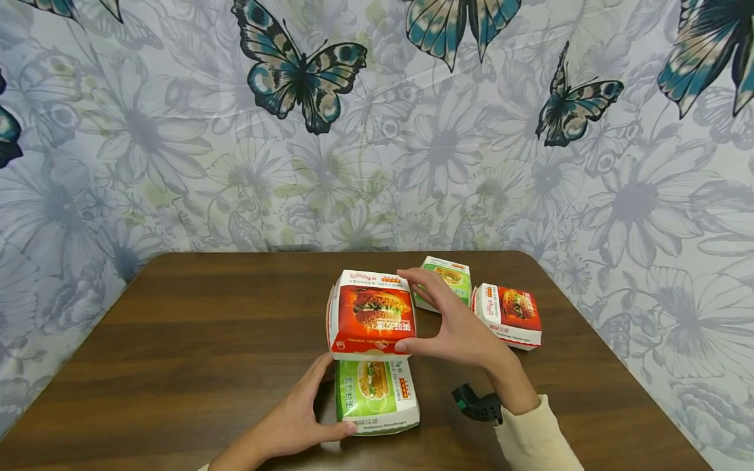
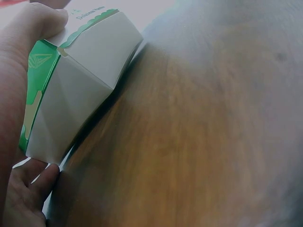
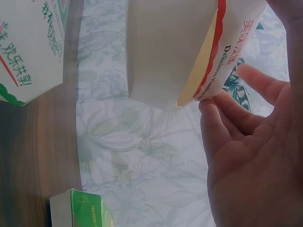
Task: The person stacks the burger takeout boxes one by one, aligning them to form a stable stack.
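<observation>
My right hand (image 1: 456, 320) grips a red and white hamburger box (image 1: 377, 314), its thumb at the lower right corner and fingers at the upper right. In the right wrist view, this box's plain white side (image 3: 161, 52) shows against the wall cloth. Just in front of it in the head view is a green and white hamburger box (image 1: 377, 396), partly overlapped by the red one. My left hand (image 1: 294, 412) holds the green box, with the thumb on its front edge and fingers around the left side, partly hidden behind it. The left wrist view shows its white side (image 2: 85, 90) close over the table.
Toward the back right of the brown table (image 1: 194, 333) are another green hamburger box (image 1: 450, 275), partly behind my right hand, and another red one (image 1: 509, 314) beside it. A black strap device (image 1: 480, 405) is on my right wrist. A butterfly-patterned cloth (image 1: 377, 163) hangs behind.
</observation>
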The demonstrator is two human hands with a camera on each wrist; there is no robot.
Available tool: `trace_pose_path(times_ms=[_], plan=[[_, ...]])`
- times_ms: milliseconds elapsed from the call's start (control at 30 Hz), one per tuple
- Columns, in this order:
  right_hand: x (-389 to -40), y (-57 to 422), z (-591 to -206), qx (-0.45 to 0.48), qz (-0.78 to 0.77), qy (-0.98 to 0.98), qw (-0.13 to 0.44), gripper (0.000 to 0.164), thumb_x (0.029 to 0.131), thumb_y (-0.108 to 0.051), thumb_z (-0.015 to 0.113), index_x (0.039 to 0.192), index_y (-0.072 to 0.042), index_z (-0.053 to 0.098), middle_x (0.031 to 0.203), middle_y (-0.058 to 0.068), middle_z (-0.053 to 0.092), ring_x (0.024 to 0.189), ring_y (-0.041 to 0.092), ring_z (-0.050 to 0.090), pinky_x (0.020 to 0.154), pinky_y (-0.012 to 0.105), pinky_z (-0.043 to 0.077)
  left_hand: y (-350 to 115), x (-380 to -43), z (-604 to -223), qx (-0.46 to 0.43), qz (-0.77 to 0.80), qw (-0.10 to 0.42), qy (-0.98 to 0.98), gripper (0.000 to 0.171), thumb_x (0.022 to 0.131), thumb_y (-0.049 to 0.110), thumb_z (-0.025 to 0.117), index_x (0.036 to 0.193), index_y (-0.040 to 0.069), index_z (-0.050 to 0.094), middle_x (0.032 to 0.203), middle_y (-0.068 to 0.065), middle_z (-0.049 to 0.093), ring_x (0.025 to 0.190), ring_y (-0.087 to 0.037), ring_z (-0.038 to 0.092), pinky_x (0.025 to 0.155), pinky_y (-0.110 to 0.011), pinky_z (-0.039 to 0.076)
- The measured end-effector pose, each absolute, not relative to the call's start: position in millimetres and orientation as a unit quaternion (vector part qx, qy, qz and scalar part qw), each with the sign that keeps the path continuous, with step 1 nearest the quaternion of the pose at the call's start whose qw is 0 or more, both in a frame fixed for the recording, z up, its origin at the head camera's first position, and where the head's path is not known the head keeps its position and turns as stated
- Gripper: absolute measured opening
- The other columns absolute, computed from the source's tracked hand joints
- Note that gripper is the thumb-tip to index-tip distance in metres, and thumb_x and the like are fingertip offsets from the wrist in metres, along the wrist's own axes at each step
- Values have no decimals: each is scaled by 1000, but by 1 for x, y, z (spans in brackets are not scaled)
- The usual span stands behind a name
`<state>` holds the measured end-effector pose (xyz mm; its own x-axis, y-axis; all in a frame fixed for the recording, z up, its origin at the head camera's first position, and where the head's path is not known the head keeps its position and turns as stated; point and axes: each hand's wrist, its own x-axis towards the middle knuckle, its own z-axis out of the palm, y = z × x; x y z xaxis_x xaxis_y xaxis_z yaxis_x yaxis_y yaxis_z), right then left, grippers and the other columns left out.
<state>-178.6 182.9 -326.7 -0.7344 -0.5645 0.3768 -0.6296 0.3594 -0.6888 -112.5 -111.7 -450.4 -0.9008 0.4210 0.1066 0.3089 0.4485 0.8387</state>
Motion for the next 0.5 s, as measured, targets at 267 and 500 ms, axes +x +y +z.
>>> trace_pose_path(times_ms=[267,500], plan=[[-173,183,-325,359,435,-825,32,95,79,-29,92,156,-35,37,157,-10,37,150,14,33,122,42,31,-112,-113,-449,208,485,65,847,105,75,57,88,156,46,23,156,17,33,138,-12,40,116,-53,36],[-172,184,-327,360,431,-827,28,96,79,-30,92,156,-35,36,157,-9,37,149,14,34,122,43,31,-111,-113,-451,212,480,57,850,104,76,58,87,157,43,23,157,13,35,136,-16,42,114,-58,37]])
